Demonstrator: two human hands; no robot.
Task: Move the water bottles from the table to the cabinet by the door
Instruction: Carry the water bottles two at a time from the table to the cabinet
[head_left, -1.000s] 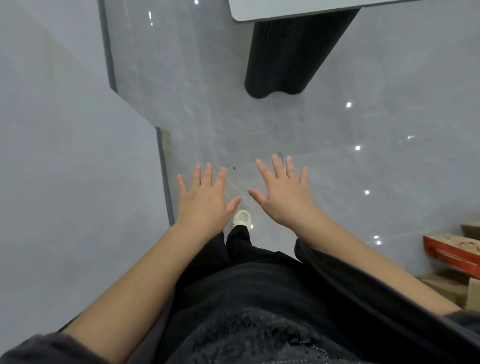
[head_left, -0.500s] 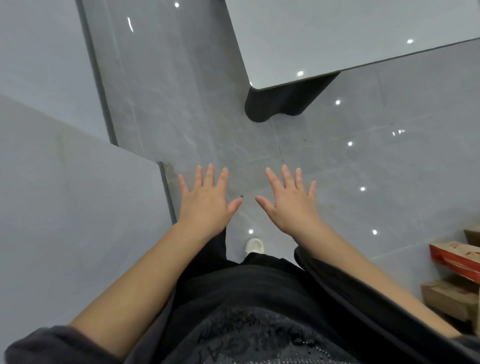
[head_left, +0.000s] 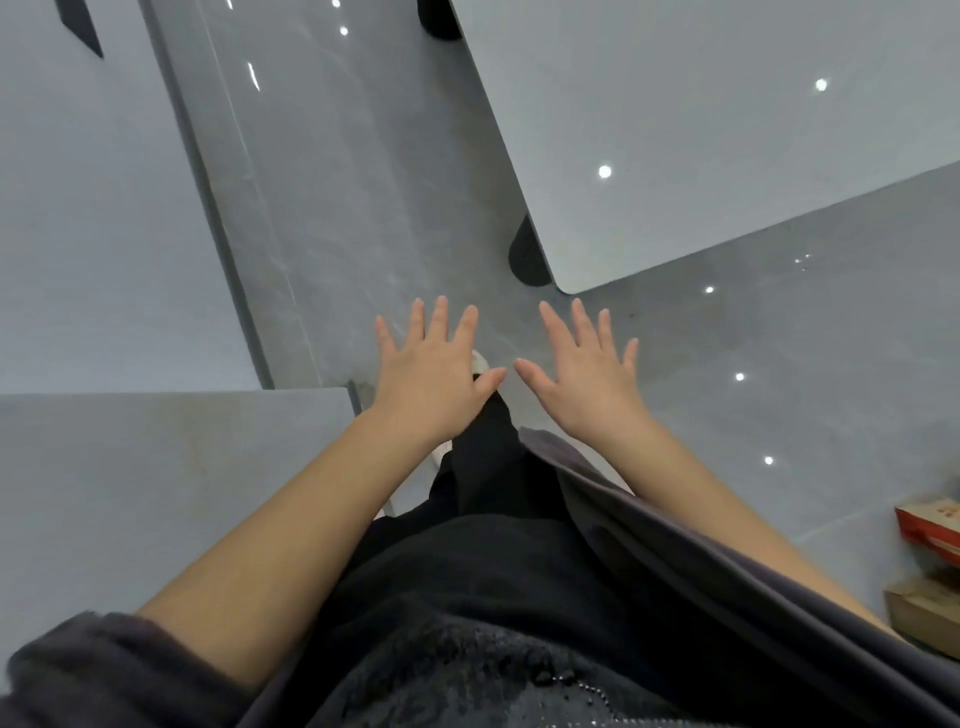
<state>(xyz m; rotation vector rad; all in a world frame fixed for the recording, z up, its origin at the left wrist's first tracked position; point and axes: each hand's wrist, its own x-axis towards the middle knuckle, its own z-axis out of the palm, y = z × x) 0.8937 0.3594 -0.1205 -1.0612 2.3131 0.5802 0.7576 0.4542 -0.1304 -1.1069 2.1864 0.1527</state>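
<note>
I am holding both hands out in front of me, palms down: left hand (head_left: 428, 379) with fingers straight and spread, gripping nothing; right hand (head_left: 589, 382) the same, flat and spread, touching nothing. The thumbs are pointing at each other, close but apart. Below them I am looking down at the glossy grey floor (head_left: 374, 197), with one white shoe (head_left: 480, 360) poking out just past the left thumb. The white table (head_left: 727, 145) is lying ahead and to the right, its rounded corner near the right fingertips in the picture, and a dark table leg (head_left: 524, 260) is showing under that edge. No water bottles are showing anywhere in this view, so I cannot tell where they are sitting; the part of the tabletop in view is only showing light spots. The cabinet by the door is not showing either. A grey wall (head_left: 104, 234) is running along my left, and a red box (head_left: 932, 525) is sitting on a cardboard box (head_left: 924, 605) at the far right edge. My judgement: I am in the approach step, heading to the table empty-handed to fetch a bottle, nothing picked up at this point. The next move is calling for lifting my gaze along the tabletop to find the bottles, closing in on that edge, then wrapping one hand round a bottle body for an upright carry.
</note>
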